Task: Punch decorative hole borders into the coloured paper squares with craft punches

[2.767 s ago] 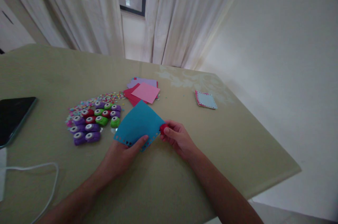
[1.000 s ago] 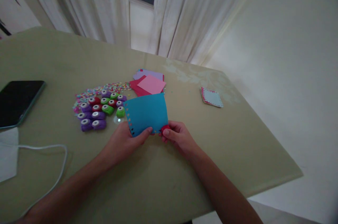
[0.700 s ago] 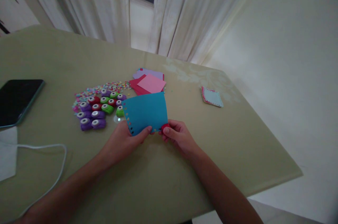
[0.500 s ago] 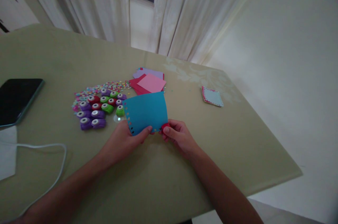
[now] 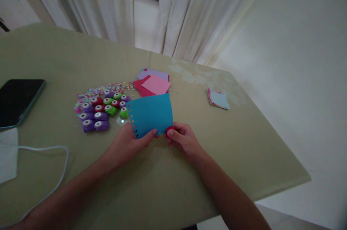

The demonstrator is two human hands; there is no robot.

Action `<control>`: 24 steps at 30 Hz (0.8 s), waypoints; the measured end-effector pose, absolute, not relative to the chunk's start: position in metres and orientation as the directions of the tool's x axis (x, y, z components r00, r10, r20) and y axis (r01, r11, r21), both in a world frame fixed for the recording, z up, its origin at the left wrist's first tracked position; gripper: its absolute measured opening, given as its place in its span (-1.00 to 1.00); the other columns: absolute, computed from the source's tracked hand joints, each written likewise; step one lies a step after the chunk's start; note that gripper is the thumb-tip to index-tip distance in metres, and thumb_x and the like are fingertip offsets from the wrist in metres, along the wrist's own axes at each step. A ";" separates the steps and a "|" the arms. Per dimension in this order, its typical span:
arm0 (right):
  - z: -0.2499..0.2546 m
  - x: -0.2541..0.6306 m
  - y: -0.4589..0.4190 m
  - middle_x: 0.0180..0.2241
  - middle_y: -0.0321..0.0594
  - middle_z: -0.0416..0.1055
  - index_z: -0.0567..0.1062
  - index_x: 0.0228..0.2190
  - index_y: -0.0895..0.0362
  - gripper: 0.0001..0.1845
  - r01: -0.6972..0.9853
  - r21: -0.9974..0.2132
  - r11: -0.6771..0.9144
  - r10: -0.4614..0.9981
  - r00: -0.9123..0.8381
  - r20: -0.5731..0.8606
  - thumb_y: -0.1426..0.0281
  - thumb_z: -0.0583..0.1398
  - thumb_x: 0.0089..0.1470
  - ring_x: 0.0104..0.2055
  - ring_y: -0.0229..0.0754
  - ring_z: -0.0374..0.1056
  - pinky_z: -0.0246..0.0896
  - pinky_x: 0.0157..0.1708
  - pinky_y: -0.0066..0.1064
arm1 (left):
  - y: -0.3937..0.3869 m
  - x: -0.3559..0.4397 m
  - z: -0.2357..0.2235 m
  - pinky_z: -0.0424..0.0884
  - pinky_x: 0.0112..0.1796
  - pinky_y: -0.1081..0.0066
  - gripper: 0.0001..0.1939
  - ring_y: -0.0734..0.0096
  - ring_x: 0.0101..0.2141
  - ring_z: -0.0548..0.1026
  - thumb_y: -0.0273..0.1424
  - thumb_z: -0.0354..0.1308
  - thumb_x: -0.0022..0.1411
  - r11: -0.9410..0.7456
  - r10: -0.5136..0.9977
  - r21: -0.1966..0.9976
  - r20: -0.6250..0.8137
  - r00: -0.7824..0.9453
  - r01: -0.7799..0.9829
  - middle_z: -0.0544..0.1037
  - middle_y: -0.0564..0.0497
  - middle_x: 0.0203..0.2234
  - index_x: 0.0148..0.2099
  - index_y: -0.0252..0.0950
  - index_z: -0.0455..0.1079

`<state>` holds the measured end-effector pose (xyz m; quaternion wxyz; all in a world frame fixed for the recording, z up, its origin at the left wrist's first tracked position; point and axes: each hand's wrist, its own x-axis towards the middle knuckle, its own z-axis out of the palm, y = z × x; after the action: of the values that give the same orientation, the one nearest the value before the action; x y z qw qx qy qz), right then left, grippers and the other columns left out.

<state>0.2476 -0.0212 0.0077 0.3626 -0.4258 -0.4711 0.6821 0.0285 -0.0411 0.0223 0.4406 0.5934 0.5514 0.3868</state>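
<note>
My left hand [image 5: 127, 146] pinches the near edge of a blue paper sheet [image 5: 151, 113] with a row of small punched holes down its left side. My right hand [image 5: 184, 140] grips a small red craft punch [image 5: 170, 130] at the sheet's near right corner, thumb pressed on top. The sheet is held just above the olive table [image 5: 244, 143]. Most of the punch is hidden by my fingers and the paper.
Several purple, green and red punches [image 5: 101, 111] sit left of the sheet beside scattered confetti [image 5: 108, 88]. A stack of pink, red and lilac papers [image 5: 153, 85] lies behind. A punched card [image 5: 218, 99] lies right. A phone [image 5: 16, 100] and white cable [image 5: 51, 157] lie left.
Since 2.8 s ago the blue sheet was turned, so the punched edge now runs down its left side. Over the last second both hands and the sheet have stayed almost still.
</note>
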 end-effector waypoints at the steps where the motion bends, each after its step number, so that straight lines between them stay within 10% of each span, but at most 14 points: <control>1: 0.008 0.247 -0.021 -0.49 -0.30 0.44 0.66 -0.39 0.14 -0.51 -0.100 -0.949 -0.299 0.896 -0.371 -0.243 -0.03 0.51 -0.06 -0.51 -0.31 0.25 0.17 -0.52 -0.47 | -0.041 0.028 0.022 0.47 -0.43 0.37 -0.75 0.30 -0.48 0.54 -0.13 0.26 0.25 -0.009 0.995 0.952 -0.021 0.094 0.307 0.64 0.05 -0.45 -0.28 -0.22 0.49; 24: 0.013 0.244 -0.023 -0.50 -0.32 0.39 0.66 -0.38 0.12 -0.54 -0.054 -0.965 -0.256 0.908 -0.357 -0.221 -0.01 0.50 -0.05 -0.52 -0.31 0.18 0.16 -0.57 -0.48 | -0.042 0.030 0.026 0.45 -0.47 0.36 -0.74 0.29 -0.50 0.53 -0.13 0.25 0.24 0.040 0.994 0.951 -0.068 0.082 0.307 0.63 0.04 -0.48 -0.29 -0.22 0.49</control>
<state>0.2441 -0.0226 0.0133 0.3629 -0.4354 -0.4903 0.6620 0.0300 -0.0423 0.0261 0.4526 0.5796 0.5614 0.3795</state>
